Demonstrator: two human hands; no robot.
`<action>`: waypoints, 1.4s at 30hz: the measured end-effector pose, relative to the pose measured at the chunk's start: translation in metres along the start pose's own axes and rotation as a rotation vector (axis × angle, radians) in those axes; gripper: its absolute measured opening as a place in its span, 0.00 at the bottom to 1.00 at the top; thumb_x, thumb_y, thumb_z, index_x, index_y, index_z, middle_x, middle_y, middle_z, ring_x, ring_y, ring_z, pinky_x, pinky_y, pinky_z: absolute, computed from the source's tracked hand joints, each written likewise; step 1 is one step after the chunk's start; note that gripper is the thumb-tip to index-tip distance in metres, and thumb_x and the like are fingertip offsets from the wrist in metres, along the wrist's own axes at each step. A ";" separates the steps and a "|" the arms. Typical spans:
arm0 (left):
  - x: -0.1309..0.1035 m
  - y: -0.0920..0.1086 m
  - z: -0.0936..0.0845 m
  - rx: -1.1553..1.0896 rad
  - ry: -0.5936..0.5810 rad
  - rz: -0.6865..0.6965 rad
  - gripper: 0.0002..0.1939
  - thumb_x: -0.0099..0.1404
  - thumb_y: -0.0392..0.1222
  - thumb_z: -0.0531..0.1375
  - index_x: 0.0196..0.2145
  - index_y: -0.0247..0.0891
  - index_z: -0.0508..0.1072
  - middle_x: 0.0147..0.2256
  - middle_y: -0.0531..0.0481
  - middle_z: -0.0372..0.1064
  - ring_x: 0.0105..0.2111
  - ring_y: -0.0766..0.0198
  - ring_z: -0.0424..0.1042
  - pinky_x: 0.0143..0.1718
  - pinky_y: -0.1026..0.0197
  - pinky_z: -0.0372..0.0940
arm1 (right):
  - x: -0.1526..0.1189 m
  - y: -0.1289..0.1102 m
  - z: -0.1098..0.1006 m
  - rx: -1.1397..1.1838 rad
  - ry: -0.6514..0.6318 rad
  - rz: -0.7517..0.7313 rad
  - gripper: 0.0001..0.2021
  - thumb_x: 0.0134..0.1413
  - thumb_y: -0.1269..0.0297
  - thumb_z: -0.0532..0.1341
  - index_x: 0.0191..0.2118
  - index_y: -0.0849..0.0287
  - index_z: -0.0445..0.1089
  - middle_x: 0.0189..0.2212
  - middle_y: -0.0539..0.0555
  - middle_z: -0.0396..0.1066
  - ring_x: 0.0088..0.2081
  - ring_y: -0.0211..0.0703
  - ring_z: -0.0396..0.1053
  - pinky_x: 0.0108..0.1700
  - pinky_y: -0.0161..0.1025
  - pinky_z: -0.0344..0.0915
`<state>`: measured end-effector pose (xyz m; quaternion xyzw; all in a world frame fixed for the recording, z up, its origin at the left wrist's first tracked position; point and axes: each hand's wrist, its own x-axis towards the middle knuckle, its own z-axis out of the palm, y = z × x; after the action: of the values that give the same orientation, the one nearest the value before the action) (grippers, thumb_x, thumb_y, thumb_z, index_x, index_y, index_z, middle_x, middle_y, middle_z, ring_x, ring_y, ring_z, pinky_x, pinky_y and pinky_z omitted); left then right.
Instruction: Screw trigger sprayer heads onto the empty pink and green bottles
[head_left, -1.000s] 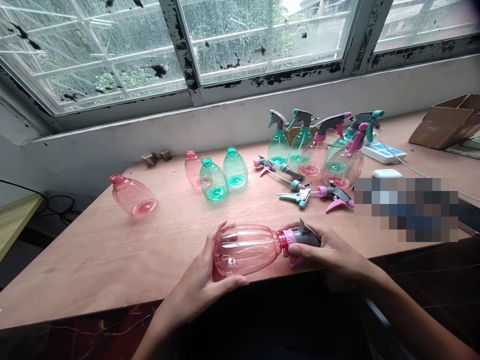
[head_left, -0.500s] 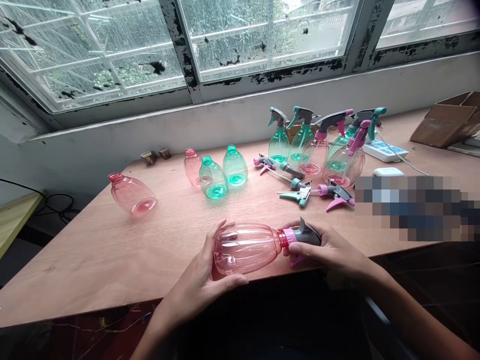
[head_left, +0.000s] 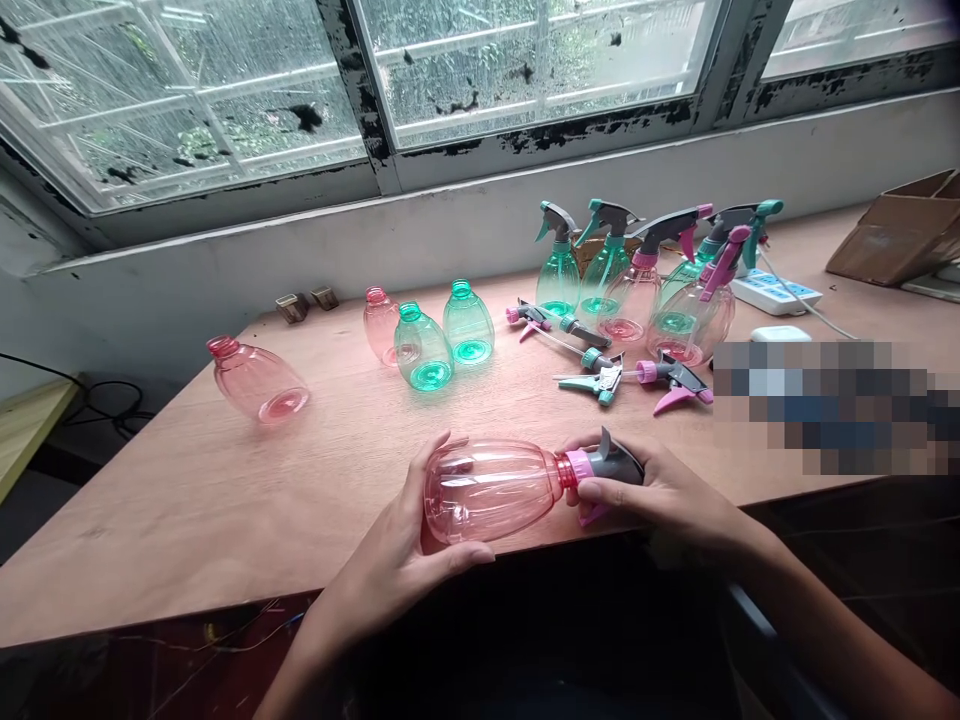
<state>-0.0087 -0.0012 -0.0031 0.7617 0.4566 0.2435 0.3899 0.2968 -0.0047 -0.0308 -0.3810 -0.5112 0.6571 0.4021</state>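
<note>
A clear pink spray bottle (head_left: 491,490) lies on its side between my hands at the table's front edge, its neck pointing right. My left hand (head_left: 420,525) is wrapped round the bottle's base, thumb below and fingers above and behind. At the neck, my right hand (head_left: 645,490) grips the spray head (head_left: 616,464), which is grey with a pink collar and pink trigger. The collar sits against the bottle's red threaded neck; whether it is fully screwed down I cannot tell. Part of the trigger is hidden by the right hand's fingers.
Behind stand open-necked bottles, two green (head_left: 426,350) and one pink (head_left: 379,325); another pink bottle (head_left: 262,380) is at left. Several loose spray heads (head_left: 600,378) lie near bottles fitted with sprayers (head_left: 559,270). A power strip (head_left: 776,292) and cardboard box (head_left: 892,235) are at right.
The view has shifted slightly, so the table and bottles sit a little higher in the picture. Both hands keep the same hold on the bottle and spray head.
</note>
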 end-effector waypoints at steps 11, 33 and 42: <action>0.001 0.001 0.000 -0.015 -0.014 -0.005 0.47 0.68 0.51 0.68 0.72 0.56 0.43 0.73 0.47 0.50 0.72 0.46 0.54 0.71 0.44 0.56 | 0.001 -0.003 0.001 -0.024 -0.004 -0.010 0.16 0.60 0.59 0.72 0.51 0.57 0.76 0.33 0.50 0.77 0.36 0.40 0.78 0.43 0.38 0.80; 0.001 0.000 0.001 -0.002 0.005 -0.017 0.48 0.66 0.53 0.68 0.73 0.56 0.44 0.73 0.47 0.50 0.73 0.46 0.52 0.74 0.42 0.50 | 0.001 -0.002 -0.003 -0.066 -0.015 -0.047 0.15 0.60 0.59 0.72 0.49 0.58 0.77 0.35 0.52 0.78 0.37 0.42 0.78 0.43 0.39 0.80; 0.002 -0.005 0.001 -0.001 0.013 -0.005 0.48 0.67 0.53 0.68 0.73 0.59 0.43 0.74 0.48 0.47 0.74 0.44 0.48 0.74 0.41 0.49 | 0.000 -0.005 -0.004 -0.067 -0.025 -0.036 0.17 0.60 0.55 0.72 0.49 0.58 0.76 0.38 0.53 0.77 0.37 0.43 0.79 0.41 0.39 0.81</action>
<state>-0.0098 0.0017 -0.0072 0.7589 0.4608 0.2477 0.3877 0.3011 -0.0020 -0.0264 -0.3768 -0.5447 0.6371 0.3942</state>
